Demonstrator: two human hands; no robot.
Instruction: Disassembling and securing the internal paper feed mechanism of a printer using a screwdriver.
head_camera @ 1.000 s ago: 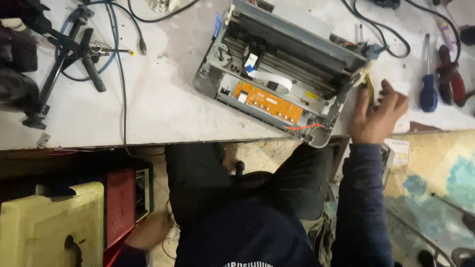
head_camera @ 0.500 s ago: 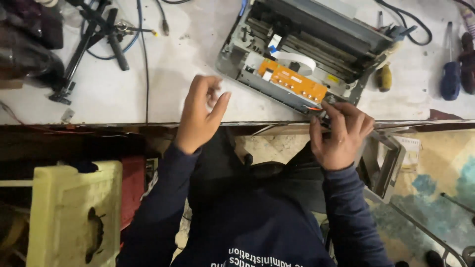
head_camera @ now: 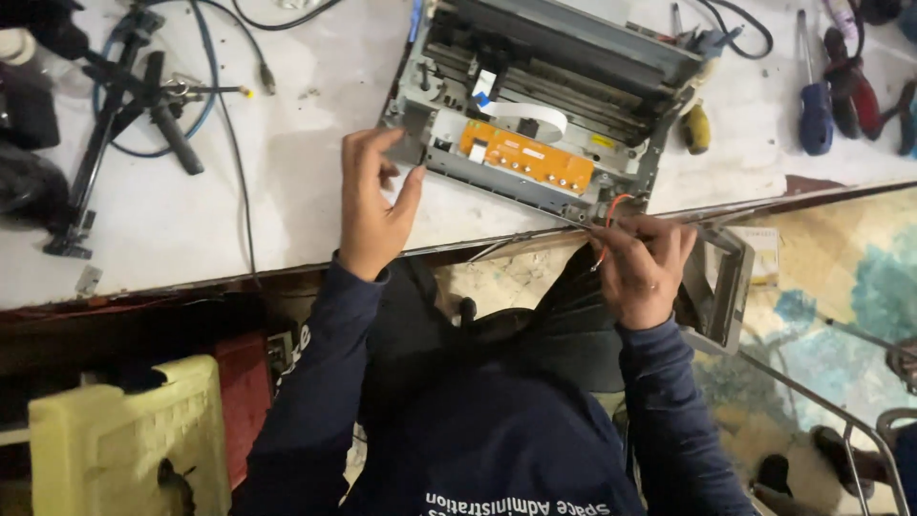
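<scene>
Left hand (head_camera: 371, 205) grips printer chassis (head_camera: 544, 105) corner; right hand (head_camera: 642, 268) pinches red wire (head_camera: 611, 212) (near edge).

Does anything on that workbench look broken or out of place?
Yes. The printer chassis sits askew on the white bench, its casing off, exposing an orange circuit board and a white ribbon cable. Red wires dangle loose by the right hand; the left hand grips its corner.
</scene>
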